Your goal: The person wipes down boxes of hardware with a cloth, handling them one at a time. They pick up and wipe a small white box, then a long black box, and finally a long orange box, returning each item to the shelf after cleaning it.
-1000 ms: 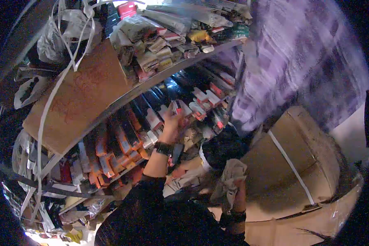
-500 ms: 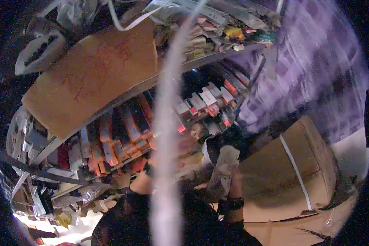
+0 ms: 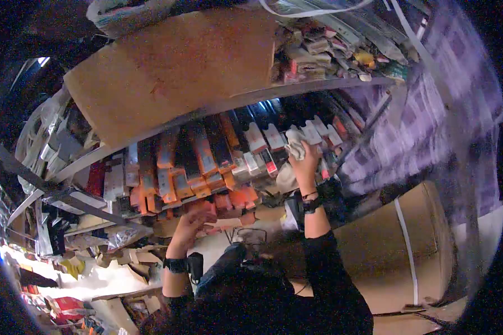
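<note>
My right hand (image 3: 305, 165) reaches up to the shelf with its fingers closed round a crumpled off-white cloth (image 3: 296, 144). The cloth is against the row of narrow white boxes with red ends (image 3: 274, 137). Lower and to the left, my left hand (image 3: 195, 222) is a little blurred; its fingers are stretched out and hold nothing I can see. It is beside small orange boxes (image 3: 237, 199) at the front of the shelf. Long orange-and-black boxes (image 3: 204, 153) stand in a row above it.
A big cardboard box (image 3: 179, 61) lies on the upper shelf, next to piled small packets (image 3: 313, 53). A strapped carton (image 3: 369, 251) stands at right, below a purple checked fabric (image 3: 430, 117). Metal shelf bars (image 3: 84, 167) cross the left side.
My right hand has gone up with the cloth, from near my body to the white boxes. My left hand now shows beside the orange boxes. The view has shifted, and the pale strap has left the middle.
</note>
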The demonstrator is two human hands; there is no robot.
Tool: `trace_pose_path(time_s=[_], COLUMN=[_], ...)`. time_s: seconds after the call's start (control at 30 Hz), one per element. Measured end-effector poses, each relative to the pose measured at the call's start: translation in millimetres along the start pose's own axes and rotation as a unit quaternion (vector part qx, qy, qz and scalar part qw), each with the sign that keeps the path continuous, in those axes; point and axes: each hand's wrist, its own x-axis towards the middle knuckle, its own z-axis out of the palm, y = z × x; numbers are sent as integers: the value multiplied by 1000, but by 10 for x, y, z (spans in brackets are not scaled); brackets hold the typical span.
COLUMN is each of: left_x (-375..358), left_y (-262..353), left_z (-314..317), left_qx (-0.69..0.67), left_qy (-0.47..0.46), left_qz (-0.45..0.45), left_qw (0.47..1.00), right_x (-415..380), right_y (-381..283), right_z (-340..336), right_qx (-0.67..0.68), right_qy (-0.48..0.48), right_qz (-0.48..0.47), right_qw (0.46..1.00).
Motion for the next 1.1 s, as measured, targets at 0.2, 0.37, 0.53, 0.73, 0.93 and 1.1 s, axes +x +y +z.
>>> trace_pose_path(time_s=[0.2,0.37,0.53,0.73,0.93,1.1], left_x=[-263,-258,-314,-228,-189,144], left_y=[-111,-265,-33,-185,-174,151], left_z=[-221,-387,-478,-795,-716,-77], left_qx=[-60,-44,-52,-137,-129,31], left_qy=[49,31,32,55,-16,-161], left_qz=[29,61,45,35,68,49], left_qw=[997,997,997,988,989,985], right_x=[27,-3,128,311,-258,-820], right_y=[-111,-35,-182,70,-188,-321], right_z=[71,229,13,-209,-625,-857], right_qx=[38,15,115,368,524,551], right_qy=[-24,66,40,-3,-51,34], right_qz=[39,39,69,257,364,400], right_qw=[998,997,990,894,768,732])
